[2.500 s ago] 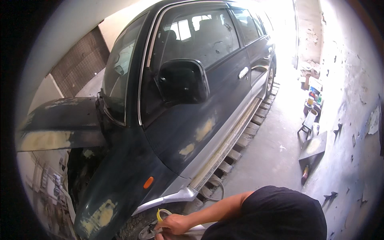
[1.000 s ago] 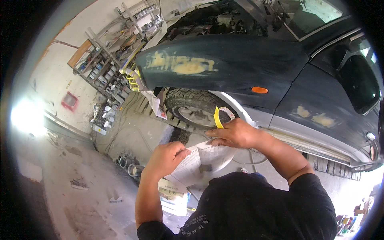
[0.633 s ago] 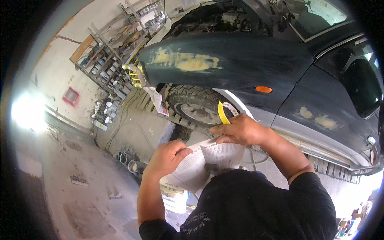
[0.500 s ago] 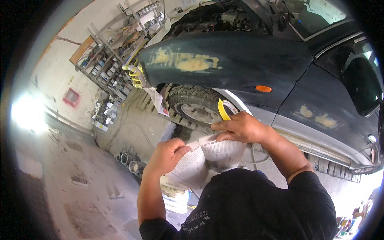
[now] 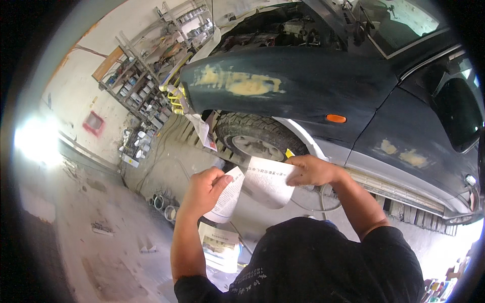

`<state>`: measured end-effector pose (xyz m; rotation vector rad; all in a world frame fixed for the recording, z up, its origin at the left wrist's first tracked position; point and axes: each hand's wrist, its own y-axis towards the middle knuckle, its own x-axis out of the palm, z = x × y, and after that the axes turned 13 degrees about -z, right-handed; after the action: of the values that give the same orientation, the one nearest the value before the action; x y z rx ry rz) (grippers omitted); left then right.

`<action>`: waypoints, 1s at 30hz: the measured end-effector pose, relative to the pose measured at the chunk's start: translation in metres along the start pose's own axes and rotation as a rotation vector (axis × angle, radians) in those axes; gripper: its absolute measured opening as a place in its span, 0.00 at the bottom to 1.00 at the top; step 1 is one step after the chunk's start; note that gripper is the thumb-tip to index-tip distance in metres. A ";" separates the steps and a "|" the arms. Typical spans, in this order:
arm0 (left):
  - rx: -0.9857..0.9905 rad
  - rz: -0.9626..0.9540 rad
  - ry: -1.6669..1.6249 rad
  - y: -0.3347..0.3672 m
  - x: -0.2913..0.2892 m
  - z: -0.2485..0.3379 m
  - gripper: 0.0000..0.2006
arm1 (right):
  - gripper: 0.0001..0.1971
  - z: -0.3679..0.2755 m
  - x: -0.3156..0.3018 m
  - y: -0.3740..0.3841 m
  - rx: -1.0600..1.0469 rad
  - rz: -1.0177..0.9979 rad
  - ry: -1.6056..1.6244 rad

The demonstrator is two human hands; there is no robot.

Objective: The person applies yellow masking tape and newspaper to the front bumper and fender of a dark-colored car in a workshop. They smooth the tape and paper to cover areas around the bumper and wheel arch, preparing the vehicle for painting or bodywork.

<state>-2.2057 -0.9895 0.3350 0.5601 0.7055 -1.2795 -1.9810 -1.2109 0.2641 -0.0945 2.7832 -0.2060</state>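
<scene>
My left hand [image 5: 206,191] pinches a printed newspaper piece [image 5: 226,198] between thumb and fingers. Another printed newspaper piece [image 5: 270,183] is gripped at its right edge by my right hand [image 5: 314,170]. A narrow gap runs between the two pieces; whether they still join at the top I cannot tell. A small yellow strip [image 5: 289,153], which looks like tape, sticks up by my right fingers. Beyond my hands stands a dark car fender [image 5: 303,76] with a pale filler patch [image 5: 250,86], above a tire [image 5: 262,134].
Below my left hand is a sheet with a picture [image 5: 220,247]. Open cans [image 5: 164,204] stand on the floor to the left, near a hose [image 5: 323,202]. Shelves with cans [image 5: 136,91] line the far wall. An orange side marker [image 5: 336,118] sits on the fender.
The newspaper, earlier split only partway, now shows as two pieces with a gap between them. My right hand has turned and lowered; the yellow strip shows less, and the white ring beside it is out of sight.
</scene>
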 end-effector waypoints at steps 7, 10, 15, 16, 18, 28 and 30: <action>-0.153 -0.169 0.125 -0.010 -0.005 -0.021 0.22 | 0.21 -0.005 -0.001 -0.005 -0.098 0.300 0.174; -0.254 -0.255 0.023 -0.015 -0.001 -0.030 0.21 | 0.20 -0.017 -0.004 -0.006 -0.067 0.341 0.075; -0.194 -0.071 -0.078 -0.023 0.012 -0.072 0.17 | 0.20 -0.024 -0.005 -0.004 -0.126 0.430 0.137; -0.184 -0.018 -0.119 -0.021 0.015 -0.077 0.16 | 0.20 -0.024 -0.005 -0.005 -0.132 0.463 0.147; -0.123 0.208 -0.448 -0.028 0.033 -0.100 0.13 | 0.20 -0.024 -0.005 0.001 -0.172 0.507 0.188; 0.112 0.859 -0.726 0.004 0.063 -0.071 0.10 | 0.11 -0.009 0.003 0.027 -0.319 0.889 0.024; 0.029 0.933 -0.336 0.007 0.062 -0.064 0.10 | 0.12 -0.005 0.001 0.038 -0.416 1.061 -0.174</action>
<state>-2.2010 -0.9822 0.2463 0.5758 0.0904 -0.4805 -1.9851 -1.1733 0.2628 1.1511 2.2785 0.6022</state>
